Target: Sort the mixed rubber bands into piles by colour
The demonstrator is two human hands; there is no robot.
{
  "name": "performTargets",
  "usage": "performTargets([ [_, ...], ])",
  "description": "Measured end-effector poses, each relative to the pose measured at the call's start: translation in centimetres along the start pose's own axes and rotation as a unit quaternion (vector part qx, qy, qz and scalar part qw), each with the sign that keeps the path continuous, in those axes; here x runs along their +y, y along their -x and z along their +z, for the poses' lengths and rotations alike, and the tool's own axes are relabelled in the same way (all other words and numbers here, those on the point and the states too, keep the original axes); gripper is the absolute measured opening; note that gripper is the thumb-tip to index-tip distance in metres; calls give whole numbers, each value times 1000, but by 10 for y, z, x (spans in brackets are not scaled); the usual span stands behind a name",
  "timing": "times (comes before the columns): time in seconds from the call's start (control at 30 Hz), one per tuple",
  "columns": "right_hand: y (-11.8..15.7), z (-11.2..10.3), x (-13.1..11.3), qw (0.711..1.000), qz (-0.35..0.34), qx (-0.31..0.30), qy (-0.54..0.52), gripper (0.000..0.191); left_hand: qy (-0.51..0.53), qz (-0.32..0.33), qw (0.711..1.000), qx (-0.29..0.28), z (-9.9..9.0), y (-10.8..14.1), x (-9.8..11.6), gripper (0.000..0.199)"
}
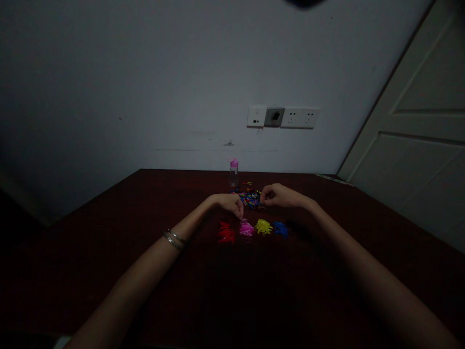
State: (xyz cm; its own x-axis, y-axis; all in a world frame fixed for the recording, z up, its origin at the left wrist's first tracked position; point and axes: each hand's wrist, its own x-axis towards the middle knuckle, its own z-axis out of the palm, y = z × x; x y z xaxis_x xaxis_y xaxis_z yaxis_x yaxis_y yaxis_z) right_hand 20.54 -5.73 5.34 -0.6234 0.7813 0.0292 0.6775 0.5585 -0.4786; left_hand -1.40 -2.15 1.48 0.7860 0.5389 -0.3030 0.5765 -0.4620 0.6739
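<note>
My left hand (229, 204) is closed in a pinch just above the far end of a pile of pink rubber bands (246, 229). A pink loop shows at its fingertips. My right hand (278, 195) reaches the right side of a mixed heap of coloured rubber bands (250, 198), its fingers pinched together; whatever is between them is too small to make out. In a row nearer me lie red rubber bands (226, 233) left of the pink ones, with yellow rubber bands (263, 227) and blue rubber bands (280, 229) to the right.
A clear bottle with a pink cap (234, 172) stands behind the mixed heap. The dark red table (174, 189) meets a pale wall carrying a socket panel (300, 118). A white panelled door (417, 145) is at the right. The light is dim.
</note>
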Motion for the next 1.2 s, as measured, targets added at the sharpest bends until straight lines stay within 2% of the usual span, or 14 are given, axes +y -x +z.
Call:
performTargets([
  [0.1, 9, -14, 13, 997, 46, -66, -8, 18, 17, 24, 999, 21, -3, 3, 2, 13],
  [0.23, 15, -14, 26, 970, 131, -201, -42, 17, 33, 33, 998, 41, -5, 6, 3, 13],
  [0.3, 15, -10, 28, 957, 156, -237, -63, 16, 37, 24, 998, 54, -4, 8, 4, 13],
  [0.37, 15, -7, 27, 952, 163, -245, -84, 16, 40, 16, 997, 68, -3, 11, 6, 14],
  [0.5, 13, -7, 30, 954, 171, -225, -101, 20, 53, 27, 991, 116, -3, 11, 7, 16],
  [0.57, 11, -7, 36, 963, 152, -197, -100, 20, 68, 38, 986, 147, -4, 8, 2, 19],
  [0.63, 7, -4, 44, 978, 118, -146, -88, 20, 84, 44, 974, 206, -7, 3, -7, 23],
  [0.73, 0, 7, 55, 992, 86, -67, -65, 21, 112, 39, 936, 332, -11, -2, -26, 27],
  [0.83, -4, 22, 58, 995, 78, -20, -60, 24, 144, 8, 903, 406, -13, -2, -46, 29],
  [1.03, -3, 35, 53, 997, 61, 26, -44, 25, 195, -53, 868, 453, -11, 2, -74, 31],
  [1.2, -3, 38, 55, 997, 49, 31, -58, 25, 201, -75, 858, 467, -9, 5, -78, 32],
])
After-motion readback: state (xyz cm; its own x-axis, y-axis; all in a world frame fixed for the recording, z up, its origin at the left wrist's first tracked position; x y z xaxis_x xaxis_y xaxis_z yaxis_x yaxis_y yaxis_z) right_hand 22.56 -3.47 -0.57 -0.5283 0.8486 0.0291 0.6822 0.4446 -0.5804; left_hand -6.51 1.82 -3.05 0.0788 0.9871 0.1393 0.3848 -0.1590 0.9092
